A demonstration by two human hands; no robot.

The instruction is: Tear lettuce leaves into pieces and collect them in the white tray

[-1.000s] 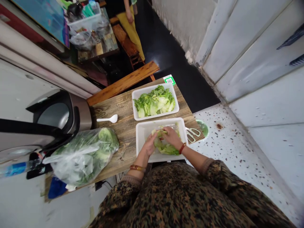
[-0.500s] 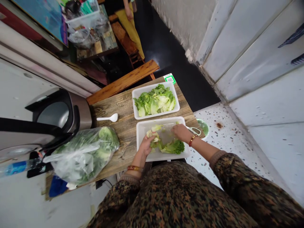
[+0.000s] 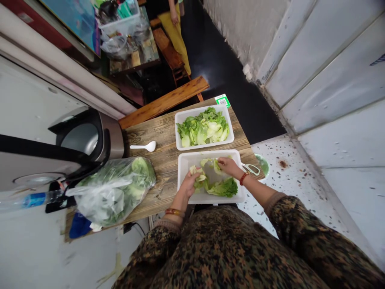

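Note:
Over the near white tray [image 3: 182, 161], my left hand [image 3: 189, 182] is closed on pale lettuce leaves [image 3: 198, 174]. My right hand [image 3: 227, 165], at the tray's right side, pinches a small light-green lettuce piece [image 3: 217, 166]. A leafy green lettuce leaf [image 3: 224, 188] lies in the tray below both hands. Behind it, the far white tray [image 3: 179, 116] holds a pile of lettuce pieces [image 3: 203, 127]. White-handled scissors [image 3: 252, 168] stick out at the near tray's right edge; their blades are hidden.
A white spoon [image 3: 143, 147] lies on the wooden table [image 3: 164, 168]. To the left are a clear bag of lettuce [image 3: 117, 188], a rice-cooker-like appliance [image 3: 99, 136] and a plastic bottle [image 3: 36, 199]. A wooden bench [image 3: 168, 100] and a person in yellow trousers [image 3: 174, 36] are beyond.
My right hand has come up slightly and now shows a light-green lettuce piece in its fingers. My left hand keeps its leaves. The whole view has shifted a little.

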